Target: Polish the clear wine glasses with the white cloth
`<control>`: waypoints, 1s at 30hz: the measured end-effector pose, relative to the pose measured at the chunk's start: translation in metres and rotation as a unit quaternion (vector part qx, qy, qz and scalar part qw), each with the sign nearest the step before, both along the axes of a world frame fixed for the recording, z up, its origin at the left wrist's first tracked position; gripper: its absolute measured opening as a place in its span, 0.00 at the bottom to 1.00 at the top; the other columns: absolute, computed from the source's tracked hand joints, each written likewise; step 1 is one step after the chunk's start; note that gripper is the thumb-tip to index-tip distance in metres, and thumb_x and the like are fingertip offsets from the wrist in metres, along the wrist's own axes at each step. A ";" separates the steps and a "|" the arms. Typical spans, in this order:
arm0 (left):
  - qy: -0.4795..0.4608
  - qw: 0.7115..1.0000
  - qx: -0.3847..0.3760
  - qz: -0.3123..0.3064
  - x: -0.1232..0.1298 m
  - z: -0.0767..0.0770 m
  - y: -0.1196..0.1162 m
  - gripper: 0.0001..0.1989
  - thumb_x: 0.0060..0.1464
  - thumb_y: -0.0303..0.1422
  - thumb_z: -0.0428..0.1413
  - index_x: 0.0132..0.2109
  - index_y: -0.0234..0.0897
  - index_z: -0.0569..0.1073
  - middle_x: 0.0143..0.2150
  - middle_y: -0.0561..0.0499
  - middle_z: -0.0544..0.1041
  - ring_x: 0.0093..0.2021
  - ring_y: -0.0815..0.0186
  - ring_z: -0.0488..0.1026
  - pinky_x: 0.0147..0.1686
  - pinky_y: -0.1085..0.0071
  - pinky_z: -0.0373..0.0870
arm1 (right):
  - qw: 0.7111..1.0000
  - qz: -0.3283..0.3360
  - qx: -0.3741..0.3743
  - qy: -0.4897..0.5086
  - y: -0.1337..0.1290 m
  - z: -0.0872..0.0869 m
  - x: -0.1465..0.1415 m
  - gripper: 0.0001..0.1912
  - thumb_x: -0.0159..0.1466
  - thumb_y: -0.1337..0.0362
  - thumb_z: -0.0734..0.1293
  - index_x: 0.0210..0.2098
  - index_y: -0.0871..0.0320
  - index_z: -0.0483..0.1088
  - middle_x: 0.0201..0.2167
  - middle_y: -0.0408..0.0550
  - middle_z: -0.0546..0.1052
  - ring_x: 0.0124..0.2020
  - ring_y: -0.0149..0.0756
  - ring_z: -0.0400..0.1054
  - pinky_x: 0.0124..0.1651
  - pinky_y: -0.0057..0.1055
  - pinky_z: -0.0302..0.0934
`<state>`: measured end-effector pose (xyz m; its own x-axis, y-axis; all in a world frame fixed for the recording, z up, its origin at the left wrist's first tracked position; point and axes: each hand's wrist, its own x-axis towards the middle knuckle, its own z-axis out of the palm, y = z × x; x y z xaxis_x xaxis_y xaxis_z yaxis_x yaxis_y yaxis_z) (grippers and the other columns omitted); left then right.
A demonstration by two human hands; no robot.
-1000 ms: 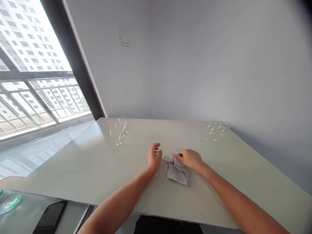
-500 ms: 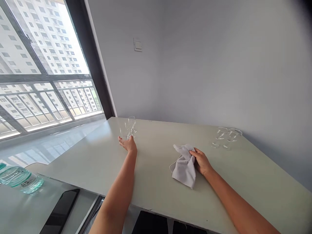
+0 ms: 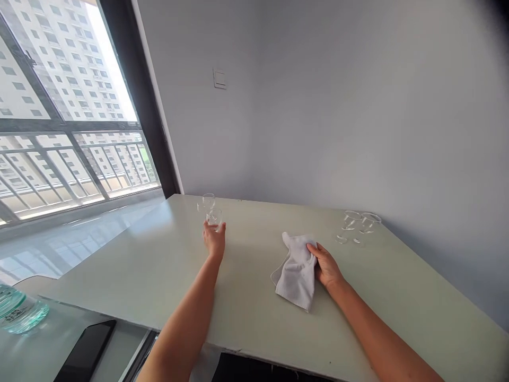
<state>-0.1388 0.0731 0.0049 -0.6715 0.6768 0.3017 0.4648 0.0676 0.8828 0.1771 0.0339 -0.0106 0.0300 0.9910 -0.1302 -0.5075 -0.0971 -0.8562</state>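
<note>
My left hand (image 3: pixel 214 242) is reached out to the far left part of the table, its fingers and thumb closed around a clear wine glass (image 3: pixel 214 215). Just behind it stands another clear glass (image 3: pixel 208 201), partly overlapped from this angle. Fingers and thumb of my right hand (image 3: pixel 326 265) pinch the upper right side of a white cloth (image 3: pixel 296 276), whose lower end hangs down over the tabletop. Two more stemmed glasses, one (image 3: pixel 351 219) beside the other (image 3: pixel 369 223), stand upright beyond my right hand.
A pale table (image 3: pixel 254 297) reaches back to the grey walls. On a lower glass surface at the left lie a black phone (image 3: pixel 85 350) and a clear plastic bottle (image 3: pixel 24 313), cut off by the frame. A large window (image 3: pixel 71 127) fills the left side.
My left hand was spread in front of the glasses and has now closed around one of them. My right hand still holds the cloth. The view has shifted slightly.
</note>
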 end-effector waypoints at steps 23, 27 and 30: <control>0.339 0.883 0.004 -0.325 0.111 -0.010 -0.063 0.24 0.53 0.34 0.47 0.57 0.40 0.52 0.41 0.49 0.67 0.40 0.64 0.66 0.41 0.66 0.62 | 0.945 0.209 0.138 -0.211 -0.056 0.038 -0.040 0.15 0.54 0.54 0.67 0.30 0.61 0.68 0.20 0.43 0.72 0.22 0.31 0.66 0.29 0.29 0.60; 0.416 0.828 0.020 -0.377 0.116 -0.010 -0.069 0.24 0.51 0.28 0.47 0.56 0.37 0.56 0.40 0.47 0.69 0.38 0.63 0.66 0.39 0.66 0.62 | 0.929 0.222 0.114 -0.273 -0.051 0.023 -0.041 0.15 0.52 0.54 0.68 0.26 0.61 0.68 0.17 0.43 0.71 0.20 0.32 0.66 0.27 0.29 0.61; 0.469 0.809 0.045 -0.352 0.117 -0.002 -0.071 0.25 0.51 0.27 0.48 0.57 0.37 0.56 0.40 0.44 0.70 0.43 0.59 0.66 0.45 0.60 0.59 | 0.952 0.192 0.072 -0.225 -0.041 0.015 -0.038 0.17 0.50 0.52 0.69 0.23 0.62 0.68 0.15 0.43 0.70 0.15 0.30 0.64 0.22 0.28 0.58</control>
